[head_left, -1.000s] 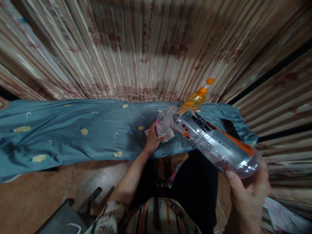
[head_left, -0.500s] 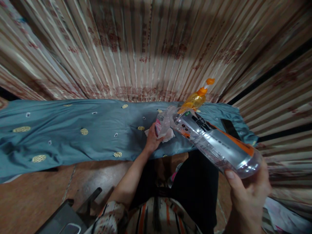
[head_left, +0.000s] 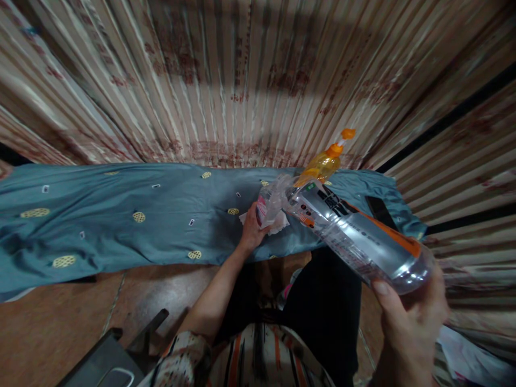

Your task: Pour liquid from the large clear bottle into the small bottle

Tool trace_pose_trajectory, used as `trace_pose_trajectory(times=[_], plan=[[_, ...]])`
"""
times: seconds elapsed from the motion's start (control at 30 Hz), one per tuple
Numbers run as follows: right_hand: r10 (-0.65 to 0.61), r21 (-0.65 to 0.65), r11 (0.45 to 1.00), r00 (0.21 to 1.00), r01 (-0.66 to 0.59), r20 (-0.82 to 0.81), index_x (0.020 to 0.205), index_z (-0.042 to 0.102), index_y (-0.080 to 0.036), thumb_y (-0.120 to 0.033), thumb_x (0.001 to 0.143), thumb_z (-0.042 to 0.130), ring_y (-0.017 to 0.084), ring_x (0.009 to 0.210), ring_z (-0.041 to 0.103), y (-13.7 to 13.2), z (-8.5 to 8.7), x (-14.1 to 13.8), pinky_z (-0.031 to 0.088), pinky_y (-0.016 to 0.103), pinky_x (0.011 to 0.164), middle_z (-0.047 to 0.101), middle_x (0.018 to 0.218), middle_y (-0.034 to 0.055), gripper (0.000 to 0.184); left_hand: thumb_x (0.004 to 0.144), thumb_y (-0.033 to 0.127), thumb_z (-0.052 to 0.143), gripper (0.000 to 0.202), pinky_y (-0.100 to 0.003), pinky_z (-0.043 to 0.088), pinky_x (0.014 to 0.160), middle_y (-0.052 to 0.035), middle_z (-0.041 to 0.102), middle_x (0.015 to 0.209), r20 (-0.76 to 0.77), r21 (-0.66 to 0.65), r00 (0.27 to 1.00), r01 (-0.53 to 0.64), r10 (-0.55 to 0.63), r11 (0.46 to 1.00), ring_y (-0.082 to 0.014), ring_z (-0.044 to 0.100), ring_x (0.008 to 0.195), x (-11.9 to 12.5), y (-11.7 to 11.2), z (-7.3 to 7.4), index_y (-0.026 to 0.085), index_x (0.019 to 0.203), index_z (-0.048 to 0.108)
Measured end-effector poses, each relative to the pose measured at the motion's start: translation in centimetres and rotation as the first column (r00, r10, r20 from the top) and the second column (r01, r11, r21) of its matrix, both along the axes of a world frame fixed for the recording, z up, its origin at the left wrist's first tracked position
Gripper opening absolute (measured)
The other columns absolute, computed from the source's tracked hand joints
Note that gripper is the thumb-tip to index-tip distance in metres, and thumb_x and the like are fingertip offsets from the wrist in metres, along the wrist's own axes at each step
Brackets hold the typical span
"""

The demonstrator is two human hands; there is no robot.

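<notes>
My right hand (head_left: 415, 317) is closed round the base of a large clear plastic bottle (head_left: 355, 236) with a silver and orange label. The bottle is tilted, its neck pointing down and left. My left hand (head_left: 252, 232) grips a small see-through item with a pink pattern (head_left: 263, 208), which I cannot name for sure. The bottle's neck end meets or overlaps this item; whether they touch is unclear. Under the left hand is a crumpled white tissue (head_left: 279, 224). Just behind the bottle's neck stands an orange pump bottle (head_left: 322, 165) with yellow liquid.
A teal cloth (head_left: 100, 215) with yellow pineapple prints covers the narrow table. A dark phone-like slab (head_left: 380, 211) lies on its right part. Pleated curtains (head_left: 226, 80) hang behind and at the right. A dark grey seat or stool (head_left: 100, 360) stands on the floor at lower left.
Almost nothing differs. Both hands, the tilted bottle and the small item keep their places, with only a slight shift of the view.
</notes>
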State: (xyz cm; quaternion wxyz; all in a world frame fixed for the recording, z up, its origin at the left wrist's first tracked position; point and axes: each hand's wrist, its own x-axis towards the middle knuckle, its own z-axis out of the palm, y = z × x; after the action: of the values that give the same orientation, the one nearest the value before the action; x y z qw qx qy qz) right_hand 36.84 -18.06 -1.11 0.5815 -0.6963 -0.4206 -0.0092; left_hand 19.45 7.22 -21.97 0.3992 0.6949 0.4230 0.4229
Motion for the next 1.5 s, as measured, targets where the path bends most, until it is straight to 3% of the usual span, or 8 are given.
trace_pose_trajectory(times=[0.53,1.23,1.5], plan=[[-0.007,-0.026,1.000,1.000,0.007,-0.010,0.165,0.056,-0.020,-0.057,0.080,0.094,0.044,0.146,0.060,-0.28,-0.35,0.12,0.034,0.071,0.132,0.064,0.158,0.0180,0.101,0.075,0.036,0.099,0.105,-0.065,0.043,0.134,-0.0213,0.058,0.164,0.012,0.002,1.000,0.008,-0.008,1.000,-0.0427,0.057,0.156,-0.15,-0.03,0.05,0.022,0.163,0.044],[-0.010,0.011,1.000,1.000,0.010,-0.007,0.163,0.061,-0.018,-0.058,0.076,0.097,0.041,0.136,0.064,0.07,0.09,-0.24,0.035,0.065,0.131,0.069,0.148,0.0168,0.102,0.073,0.033,0.099,0.104,-0.064,0.044,0.133,-0.0213,0.060,0.163,0.017,0.035,1.000,-0.014,0.013,0.999,-0.0421,0.060,0.154,0.12,0.02,-0.39,0.022,0.160,0.044],[-0.041,-0.003,0.999,0.999,0.041,0.031,0.160,0.063,-0.018,-0.061,0.076,0.096,0.041,0.134,0.065,-0.07,0.10,-0.04,0.039,0.067,0.128,0.070,0.146,0.0169,0.100,0.077,0.042,0.098,0.104,-0.063,0.044,0.133,-0.0224,0.059,0.164,0.018,0.037,1.000,0.013,-0.014,0.999,-0.0420,0.059,0.154,-0.07,0.00,-0.20,0.021,0.162,0.042]])
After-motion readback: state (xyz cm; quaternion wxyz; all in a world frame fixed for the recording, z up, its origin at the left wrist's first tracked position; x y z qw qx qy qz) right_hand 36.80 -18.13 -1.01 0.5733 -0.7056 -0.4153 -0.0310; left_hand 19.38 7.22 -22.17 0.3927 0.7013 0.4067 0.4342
